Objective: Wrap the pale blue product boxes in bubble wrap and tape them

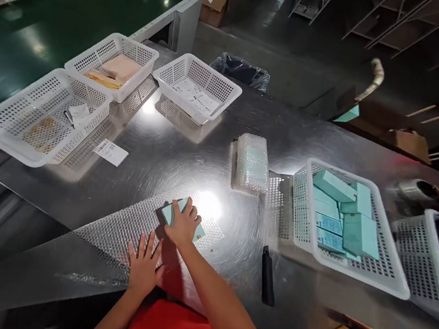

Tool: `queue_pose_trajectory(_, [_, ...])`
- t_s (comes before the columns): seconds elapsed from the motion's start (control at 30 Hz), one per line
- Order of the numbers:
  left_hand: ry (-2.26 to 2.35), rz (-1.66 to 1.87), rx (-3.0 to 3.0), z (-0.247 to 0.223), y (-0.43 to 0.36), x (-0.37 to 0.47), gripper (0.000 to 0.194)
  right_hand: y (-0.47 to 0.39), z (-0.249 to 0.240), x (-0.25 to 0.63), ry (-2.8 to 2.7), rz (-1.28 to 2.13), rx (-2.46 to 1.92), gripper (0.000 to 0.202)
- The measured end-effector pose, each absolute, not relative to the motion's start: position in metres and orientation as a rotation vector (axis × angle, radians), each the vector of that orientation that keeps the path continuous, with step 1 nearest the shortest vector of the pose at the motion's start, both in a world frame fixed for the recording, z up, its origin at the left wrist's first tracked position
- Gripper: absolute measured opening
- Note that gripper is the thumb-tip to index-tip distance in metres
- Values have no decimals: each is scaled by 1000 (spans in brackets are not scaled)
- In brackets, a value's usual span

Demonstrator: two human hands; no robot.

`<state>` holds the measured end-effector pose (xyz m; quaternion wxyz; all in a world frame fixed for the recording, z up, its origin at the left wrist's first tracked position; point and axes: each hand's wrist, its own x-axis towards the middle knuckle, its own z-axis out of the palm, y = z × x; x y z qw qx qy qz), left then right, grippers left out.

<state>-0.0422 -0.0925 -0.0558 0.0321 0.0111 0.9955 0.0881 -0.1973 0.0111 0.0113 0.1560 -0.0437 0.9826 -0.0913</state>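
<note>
On a brushed steel worktable (186, 164): right hand (183, 224) pressed down on a small teal cardboard box (170, 212), fingers curled together over its top, box lying on a clear bubble-wrap sheet (124, 230). Left hand (144, 264) flat on the sheet's near edge, fingers spread apart, gripping nothing. To the right, a white perforated plastic basket (388, 274) stacked with more teal boxes (337, 218); beside it a bubble-wrapped bundle (252, 162); nearer, a black marker-like tool (268, 275).
</note>
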Motion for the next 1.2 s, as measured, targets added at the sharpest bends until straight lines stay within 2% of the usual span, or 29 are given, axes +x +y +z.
queue_pose_trajectory(0.53, [2963, 260, 22, -49, -87, -50, 64, 8, 7, -199, 2802, -249, -153, 81])
queue_pose_trajectory(0.9, [2970, 274, 49, -53, -89, -50, 60, 3, 10, -203, 2772, -310, -138, 83])
queue_pose_trajectory(1.1, [3020, 263, 165, -59, -94, -37, 63, 5, 8, -206, 2761, -302, -145, 99])
queue_pose_trajectory(1.2, [3024, 254, 320, -72, -100, -14, 57, 3, 3, -206, 2751, -277, -150, 107])
